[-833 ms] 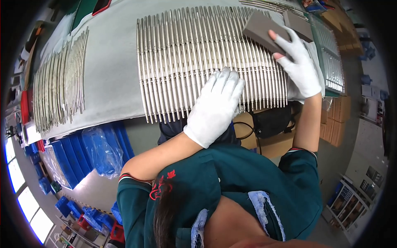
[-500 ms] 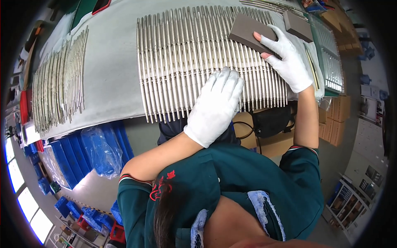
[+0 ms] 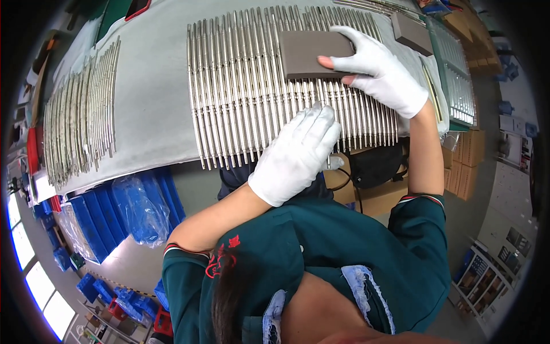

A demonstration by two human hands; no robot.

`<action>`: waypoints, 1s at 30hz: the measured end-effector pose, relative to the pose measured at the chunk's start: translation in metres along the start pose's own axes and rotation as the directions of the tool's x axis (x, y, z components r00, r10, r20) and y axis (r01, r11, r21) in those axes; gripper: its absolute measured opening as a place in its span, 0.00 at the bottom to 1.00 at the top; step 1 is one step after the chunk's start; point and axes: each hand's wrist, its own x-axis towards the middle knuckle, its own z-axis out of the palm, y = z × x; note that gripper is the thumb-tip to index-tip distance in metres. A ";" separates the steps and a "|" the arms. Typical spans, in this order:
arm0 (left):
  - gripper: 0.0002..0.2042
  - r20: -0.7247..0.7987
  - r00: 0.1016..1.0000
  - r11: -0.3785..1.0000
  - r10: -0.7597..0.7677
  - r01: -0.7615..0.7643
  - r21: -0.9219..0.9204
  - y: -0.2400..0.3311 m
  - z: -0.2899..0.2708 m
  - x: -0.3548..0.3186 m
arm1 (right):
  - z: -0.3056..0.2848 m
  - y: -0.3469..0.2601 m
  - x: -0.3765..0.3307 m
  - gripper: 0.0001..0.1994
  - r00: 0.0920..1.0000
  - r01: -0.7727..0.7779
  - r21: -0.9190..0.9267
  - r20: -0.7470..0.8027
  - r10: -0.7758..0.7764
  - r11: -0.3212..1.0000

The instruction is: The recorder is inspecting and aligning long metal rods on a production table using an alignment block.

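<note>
Slim silvery metal rods with ringed joints lie side by side in a wide row on the covered table. My right hand, in a white glove with bare thumb and finger tips, grips a grey-brown rectangular block. The block rests flat across the rods' upper middle. My left hand, also gloved, is over the near part of the row, fingers together and curled. It holds a rod whose near end sticks out below the hand, past its neighbours. The left palm hides the grip in part.
A second grey-brown block sits at the far right. Another group of rods lies at the left on the pale table cover. Blue bins stand below the table's front edge, and a black bag lies beneath it.
My right hand has slid the block left across the rods and turned it straighter. The left hand has drawn slightly nearer to me, and a rod end now protrudes beneath it.
</note>
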 end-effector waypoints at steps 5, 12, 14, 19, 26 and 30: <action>0.36 -0.056 0.998 0.997 -0.008 0.004 -0.075 0.000 -0.002 0.001 | -0.004 0.019 -0.017 0.26 0.992 -0.125 0.252 0.002 0.129 0.959; 0.36 -0.059 0.998 0.995 -0.013 0.007 -0.095 -0.003 -0.002 0.001 | -0.010 0.021 -0.027 0.24 0.982 -0.186 0.229 0.020 0.186 0.956; 0.35 0.007 0.999 0.997 -0.032 0.032 -0.074 -0.003 -0.002 0.001 | -0.023 0.026 -0.037 0.23 0.987 -0.161 0.044 0.015 0.160 0.986; 0.34 -0.033 0.998 0.990 -0.048 0.043 -0.136 -0.001 -0.003 0.000 | -0.007 0.007 -0.007 0.23 0.985 -0.156 0.222 -0.036 0.168 0.962; 0.34 -0.064 0.998 0.995 -0.022 0.016 -0.099 0.000 0.001 -0.001 | -0.014 0.025 -0.006 0.25 0.992 -0.122 0.096 0.019 0.121 0.988; 0.32 0.019 0.997 0.991 -0.075 0.077 -0.110 0.000 -0.001 0.000 | 0.001 0.006 0.009 0.26 0.993 -0.111 0.007 -0.041 0.112 0.994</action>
